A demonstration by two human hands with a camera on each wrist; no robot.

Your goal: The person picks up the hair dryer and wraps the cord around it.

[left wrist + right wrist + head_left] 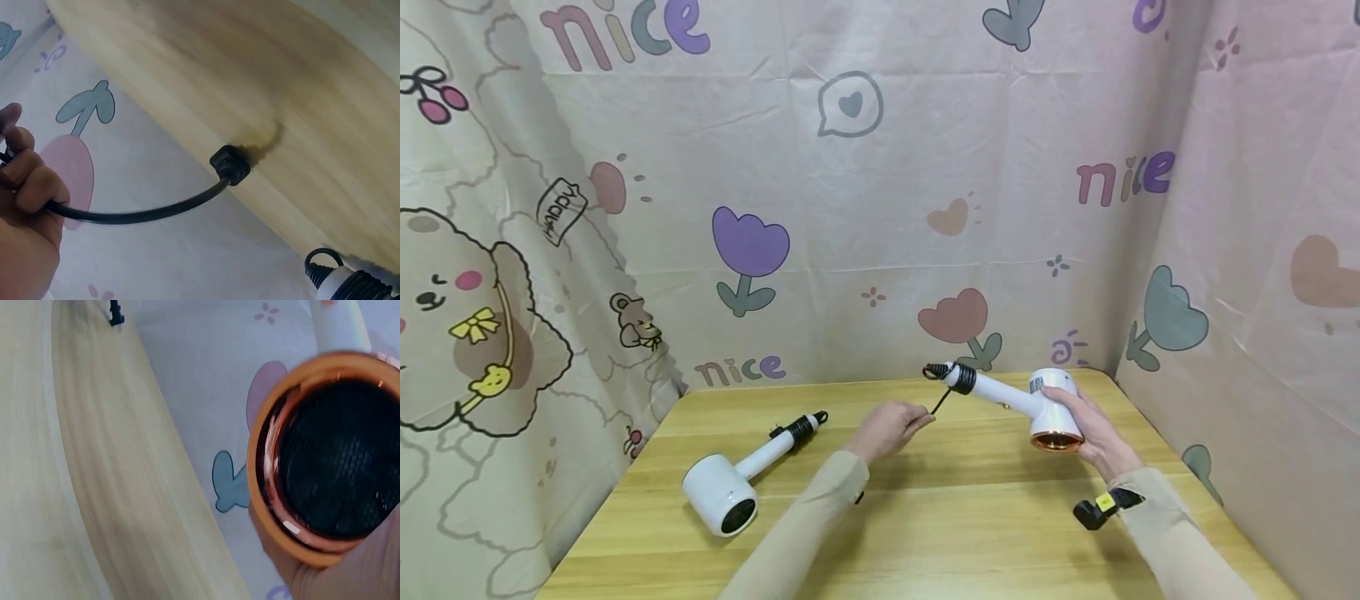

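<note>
My right hand (1093, 429) grips the head of a white hair dryer (1000, 393) with a copper-coloured rim, held above the table. Its dark mesh opening (344, 456) fills much of the right wrist view. Black cord (964, 379) is wound round the end of its handle, which points left. A short length of that cord runs down to my left hand (891, 429), whose fingers pinch it. From these fingers, in the left wrist view, the cord (137, 217) curves out to a black plug (230, 165) hanging free.
A second white hair dryer (709, 492) lies on the left of the wooden table (955, 533), cord wound round its handle. A printed curtain (865, 208) hangs behind the table and along both sides. A black wrist camera (1097, 510) sits on the right sleeve.
</note>
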